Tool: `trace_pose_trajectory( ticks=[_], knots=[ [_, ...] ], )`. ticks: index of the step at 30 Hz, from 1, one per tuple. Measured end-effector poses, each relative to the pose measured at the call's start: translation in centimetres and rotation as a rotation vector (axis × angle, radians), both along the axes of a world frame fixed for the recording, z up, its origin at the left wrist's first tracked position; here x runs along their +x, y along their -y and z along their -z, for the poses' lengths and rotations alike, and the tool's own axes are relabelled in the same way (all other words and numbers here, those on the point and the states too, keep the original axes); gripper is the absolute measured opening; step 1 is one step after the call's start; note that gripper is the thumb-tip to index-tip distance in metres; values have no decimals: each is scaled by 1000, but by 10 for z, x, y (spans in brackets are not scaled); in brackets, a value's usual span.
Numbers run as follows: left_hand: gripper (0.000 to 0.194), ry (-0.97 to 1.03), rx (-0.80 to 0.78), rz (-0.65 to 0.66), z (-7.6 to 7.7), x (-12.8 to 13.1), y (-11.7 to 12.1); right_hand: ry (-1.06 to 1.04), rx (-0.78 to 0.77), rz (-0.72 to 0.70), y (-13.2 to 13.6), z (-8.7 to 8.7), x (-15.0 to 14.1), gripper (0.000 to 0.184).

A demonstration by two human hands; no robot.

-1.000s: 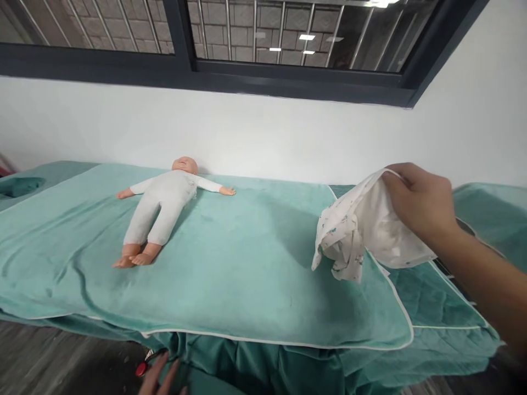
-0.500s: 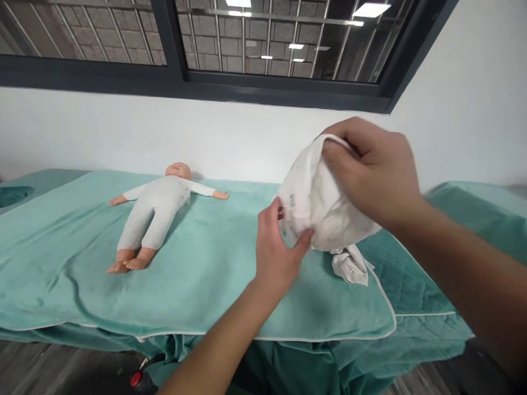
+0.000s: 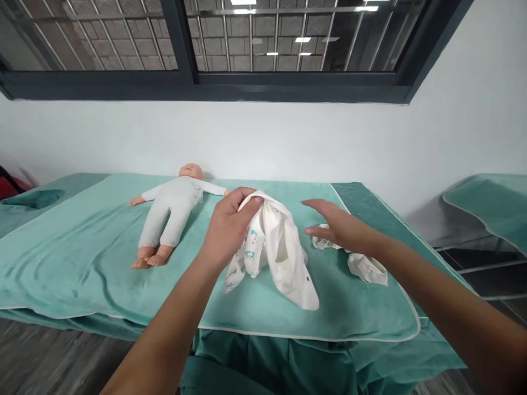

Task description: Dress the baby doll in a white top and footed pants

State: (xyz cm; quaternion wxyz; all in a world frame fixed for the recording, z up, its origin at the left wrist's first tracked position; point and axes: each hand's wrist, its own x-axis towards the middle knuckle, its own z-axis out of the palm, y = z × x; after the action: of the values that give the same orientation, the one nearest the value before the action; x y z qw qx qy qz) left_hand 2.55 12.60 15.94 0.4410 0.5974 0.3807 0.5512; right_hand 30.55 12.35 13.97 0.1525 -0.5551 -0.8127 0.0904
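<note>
My left hand [image 3: 228, 230] is closed on a white baby garment [image 3: 280, 249] with small printed figures, holding it up over the teal towel [image 3: 82, 258] so that it hangs down. My right hand [image 3: 340, 227] hovers just to the right of the garment, fingers stretched out and apart, holding nothing. Under my right hand a second small white printed piece of clothing [image 3: 366, 267] lies on the towel. A baby doll [image 3: 171, 211] in a pale bodysuit lies on its back at the far left of the towel, arms spread.
The towel covers a bed with a darker teal quilt [image 3: 370, 206] against a white wall under a dark-framed window [image 3: 206, 82]. A second teal-covered bed [image 3: 489, 206] stands at the right. A dark teal pillow [image 3: 33, 197] lies far left.
My left hand has taken over the garment from my right hand and moved it left and lower. My right hand has let go and opened. The smaller piece now lies on the towel.
</note>
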Motion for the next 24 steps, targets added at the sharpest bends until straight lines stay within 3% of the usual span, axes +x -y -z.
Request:
trace_pose_trajectory(
  ticks=[3,5,7,9,12,16,19,24],
  knots=[
    [21,20,22,-52,5,-10,3,248,-118,497,-5,65,51,82],
    [23,7,7,-60,10,-11,4,274,-125,551,3,99,69,76],
    [24,-36,-34,-44,15,-11,6,256,-7,477,18,116,71,50],
    [23,-69,-63,-21,16,-10,7,256,25,429,34,119,66,34],
    [22,-110,-45,-11,12,-11,9,281,15,408,51,110,67,28],
    [22,-160,23,-71,3,-14,8,314,-13,590,62,109,94,27],
    [24,-153,31,-79,1,-15,7,267,-48,614,67,114,109,32],
    [24,-156,29,-96,4,-15,13,168,4,649,66,108,99,38]
  ],
)
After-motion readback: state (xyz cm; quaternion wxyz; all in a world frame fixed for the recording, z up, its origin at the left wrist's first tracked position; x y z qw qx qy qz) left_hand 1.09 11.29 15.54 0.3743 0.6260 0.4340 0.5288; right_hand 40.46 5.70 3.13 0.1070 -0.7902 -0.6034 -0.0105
